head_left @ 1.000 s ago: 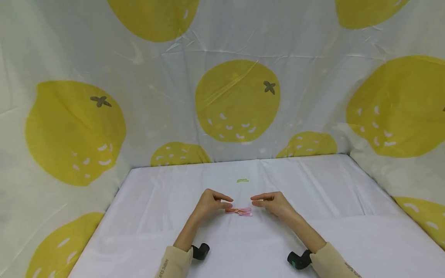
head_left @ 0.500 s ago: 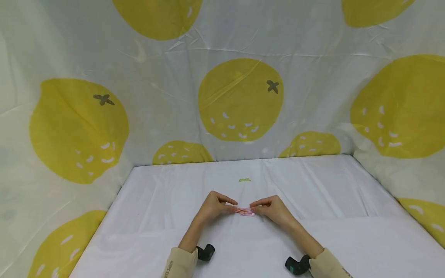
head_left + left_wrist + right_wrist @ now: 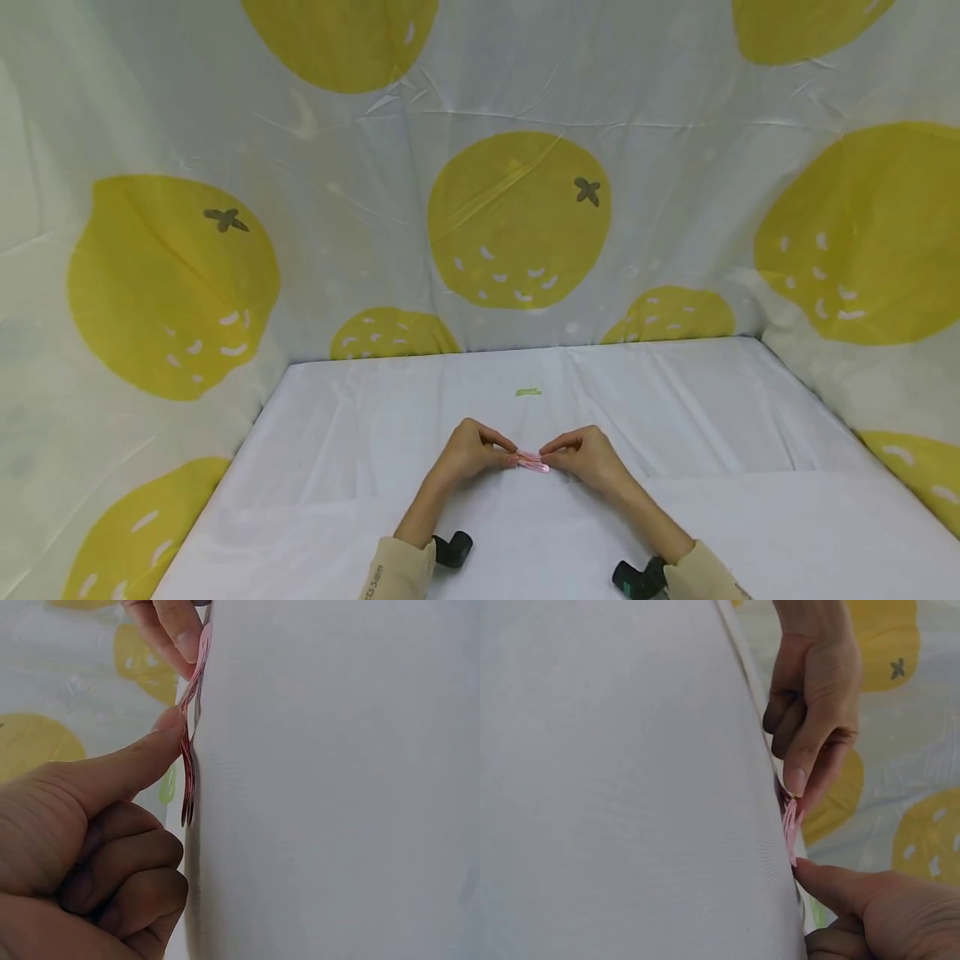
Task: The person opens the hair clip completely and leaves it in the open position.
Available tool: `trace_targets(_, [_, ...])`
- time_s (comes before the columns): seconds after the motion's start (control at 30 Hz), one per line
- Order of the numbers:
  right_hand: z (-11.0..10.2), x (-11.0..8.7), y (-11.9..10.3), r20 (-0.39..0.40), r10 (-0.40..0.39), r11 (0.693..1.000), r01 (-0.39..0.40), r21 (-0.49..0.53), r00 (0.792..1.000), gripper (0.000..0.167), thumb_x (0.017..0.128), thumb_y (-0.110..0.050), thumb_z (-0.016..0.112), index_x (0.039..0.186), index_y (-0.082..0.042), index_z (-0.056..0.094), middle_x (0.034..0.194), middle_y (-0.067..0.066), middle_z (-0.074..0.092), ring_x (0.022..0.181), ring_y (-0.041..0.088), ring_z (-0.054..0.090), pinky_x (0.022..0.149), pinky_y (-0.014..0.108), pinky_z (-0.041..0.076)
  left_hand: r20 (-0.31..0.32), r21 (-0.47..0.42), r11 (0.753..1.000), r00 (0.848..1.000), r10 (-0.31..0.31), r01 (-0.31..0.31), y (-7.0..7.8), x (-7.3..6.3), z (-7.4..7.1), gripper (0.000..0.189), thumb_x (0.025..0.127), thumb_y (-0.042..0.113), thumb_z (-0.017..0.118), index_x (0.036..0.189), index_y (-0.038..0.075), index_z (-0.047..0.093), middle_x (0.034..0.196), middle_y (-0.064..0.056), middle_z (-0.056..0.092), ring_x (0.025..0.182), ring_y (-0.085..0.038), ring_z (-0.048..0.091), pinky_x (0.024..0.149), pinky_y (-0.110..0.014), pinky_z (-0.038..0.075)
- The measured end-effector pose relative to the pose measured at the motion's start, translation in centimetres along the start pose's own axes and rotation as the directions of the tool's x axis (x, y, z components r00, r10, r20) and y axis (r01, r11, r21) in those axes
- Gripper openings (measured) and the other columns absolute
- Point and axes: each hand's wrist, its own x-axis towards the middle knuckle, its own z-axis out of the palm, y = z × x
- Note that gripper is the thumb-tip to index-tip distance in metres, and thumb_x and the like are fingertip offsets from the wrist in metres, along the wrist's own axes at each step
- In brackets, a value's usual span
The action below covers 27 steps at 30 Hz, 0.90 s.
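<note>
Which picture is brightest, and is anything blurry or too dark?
Head view: looks brightest, with faint fold shadows on the white fabric tablecloth, though the small flat green strip is too tiny for detail; left wrist view: dimmer, and the slim pinkish-red clips darken toward their lower ends; right wrist view: the tablecloth looks grey and the clips slightly soft.

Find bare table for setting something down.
White cloth is bare left of the left hand, right of the right hand, and between the black wrist cameras. Crowded: the middle, where both hands pinch the pink clips, a green piece beyond.
</note>
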Motion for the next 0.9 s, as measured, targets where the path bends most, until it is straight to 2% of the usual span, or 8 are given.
trace_targets(0.3, [0.16,0.15,-0.07,0.035,-0.042,0.999,0.043,-0.008,0.999,0.007,0.086,-0.015,0.084,0.089,-0.009,0.084,0.054,-0.007,0.042,0.050,0.002,0.032,0.049,0.018,0.025,-0.036,0.029,0.999,0.999,0.023,-0.022,0.23,0.09,0.60,0.010,0.080,0.012,0.089,0.085,0.004,0.084,0.056,0.008,0.052,0.056,-0.008,0.036,0.050,-0.020,0.026])
trace_targets(0.47, [0.25,0.16,-0.02,0.033,-0.042,0.999,0.042,-0.002,0.999,0.008,0.085,-0.017,0.085,0.089,-0.010,0.083,0.054,-0.007,0.039,0.049,0.003,0.031,0.048,0.019,0.023,-0.038,0.010,0.999,0.999,0.032,-0.031,0.60,0.06,0.66,0.010,0.083,0.013,0.087,0.086,0.004,0.084,0.056,0.007,0.052,0.056,-0.007,0.036,0.051,-0.020,0.027])
trace_targets(0.63, [0.25,0.12,0.07,0.037,-0.028,1.000,0.028,0.005,0.999,0.008,0.085,-0.016,0.085,0.090,-0.009,0.084,0.054,-0.006,0.038,0.049,0.003,0.030,0.048,0.019,0.022,-0.032,-0.038,0.998,0.998,0.045,-0.046,0.63,0.18,0.66,0.011,0.084,0.012,0.086,0.088,0.002,0.083,0.059,-0.010,0.063,0.053,-0.006,0.038,0.049,-0.019,0.028])
trace_targets(0.73, [0.27,0.14,0.13,0.041,-0.029,1.000,0.029,0.006,0.999,0.009,0.085,-0.017,0.085,0.089,-0.009,0.084,0.054,-0.007,0.038,0.049,0.003,0.030,0.048,0.018,0.022,-0.022,-0.095,0.995,0.999,0.039,-0.041,0.58,0.23,0.67,0.011,0.086,0.010,0.084,0.090,-0.001,0.083,0.072,-0.018,0.074,0.055,-0.004,0.050,0.050,-0.018,0.037])
trace_targets(0.9, [0.29,0.17,0.23,0.040,-0.039,0.999,0.038,0.019,0.998,0.010,0.086,-0.019,0.085,0.088,-0.009,0.084,0.054,-0.007,0.040,0.050,0.002,0.031,0.049,0.018,0.023,-0.014,-0.172,0.984,0.999,0.034,-0.036,0.56,0.23,0.68,0.013,0.087,0.007,0.082,0.092,-0.004,0.081,0.082,-0.018,0.078,0.065,-0.008,0.068,0.060,-0.021,0.054])
